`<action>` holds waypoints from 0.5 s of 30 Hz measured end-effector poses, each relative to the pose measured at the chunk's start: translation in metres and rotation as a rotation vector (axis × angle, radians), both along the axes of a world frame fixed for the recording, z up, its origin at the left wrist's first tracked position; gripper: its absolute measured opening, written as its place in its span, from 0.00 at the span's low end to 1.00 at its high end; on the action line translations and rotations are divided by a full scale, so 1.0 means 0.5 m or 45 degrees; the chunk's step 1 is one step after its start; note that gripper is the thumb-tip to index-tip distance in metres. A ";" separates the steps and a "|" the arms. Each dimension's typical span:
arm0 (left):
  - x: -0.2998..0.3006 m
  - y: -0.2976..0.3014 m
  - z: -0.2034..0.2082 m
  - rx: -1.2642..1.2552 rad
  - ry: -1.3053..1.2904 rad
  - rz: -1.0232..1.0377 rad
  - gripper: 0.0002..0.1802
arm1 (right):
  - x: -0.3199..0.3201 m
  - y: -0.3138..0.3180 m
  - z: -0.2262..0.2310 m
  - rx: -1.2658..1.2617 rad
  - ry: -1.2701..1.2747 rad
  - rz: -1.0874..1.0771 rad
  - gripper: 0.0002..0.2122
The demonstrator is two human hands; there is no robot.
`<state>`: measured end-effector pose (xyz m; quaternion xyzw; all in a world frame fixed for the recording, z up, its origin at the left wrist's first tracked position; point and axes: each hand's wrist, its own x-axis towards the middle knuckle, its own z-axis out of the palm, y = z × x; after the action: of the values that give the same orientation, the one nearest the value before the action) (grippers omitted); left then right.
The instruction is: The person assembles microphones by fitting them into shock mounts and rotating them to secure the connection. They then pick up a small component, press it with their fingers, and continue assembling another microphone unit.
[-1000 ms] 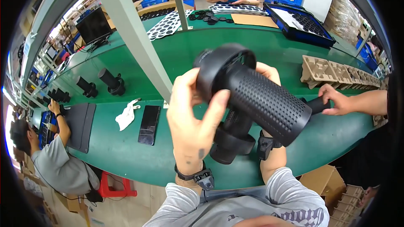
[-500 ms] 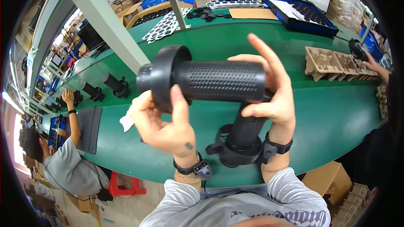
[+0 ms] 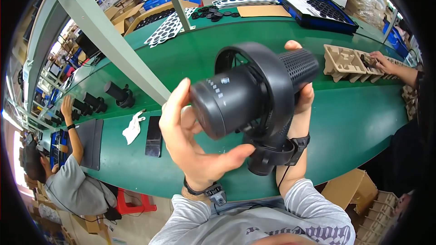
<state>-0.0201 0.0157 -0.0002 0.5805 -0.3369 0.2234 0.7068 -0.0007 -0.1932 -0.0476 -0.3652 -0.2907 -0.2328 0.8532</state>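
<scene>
As the black cylindrical device (image 3: pixel 220 104) is held above the green bench (image 3: pixel 349 127), its plain rounded end points toward the bench's left side and its perforated end toward the far right corner. A broad black ring (image 3: pixel 283 96) encircles its middle. The right hand (image 3: pixel 305 98) grasps the perforated portion from behind, with a fingertip showing past its far side and the thumb below. The left hand (image 3: pixel 193 149) is spread about the plain end, fingers curved beside it and thumb well apart (whether this hand touches the device cannot be told). Beneath, toward the bench's near edge, lies a second black device (image 3: pixel 265 162), partly hidden by the first. In the left part of the bench, a dark phone (image 3: pixel 153 137) lies just beside a white cloth (image 3: pixel 133 128); a dark mat (image 3: pixel 91 144) occupies the near edge farther left. Similar black devices (image 3: pixel 119 94) form a row beyond these. Toward the far right corner, a co-worker's hand (image 3: pixel 383 62) reaches into moulded brown trays (image 3: pixel 339 62).
</scene>
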 end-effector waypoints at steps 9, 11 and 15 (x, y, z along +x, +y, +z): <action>-0.019 0.011 0.001 0.223 -0.336 0.222 0.45 | 0.007 0.041 0.030 0.092 -0.058 0.059 0.47; -0.014 0.019 0.006 0.314 -0.467 0.238 0.44 | 0.007 0.039 0.029 0.074 -0.053 0.067 0.46; -0.024 0.004 0.012 0.289 -0.618 0.228 0.38 | -0.002 0.036 0.033 0.101 -0.023 0.096 0.45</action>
<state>-0.0322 0.0176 0.0058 0.6130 -0.4666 0.3781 0.5134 -0.0016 -0.1755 -0.0312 -0.3177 -0.3025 -0.2152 0.8725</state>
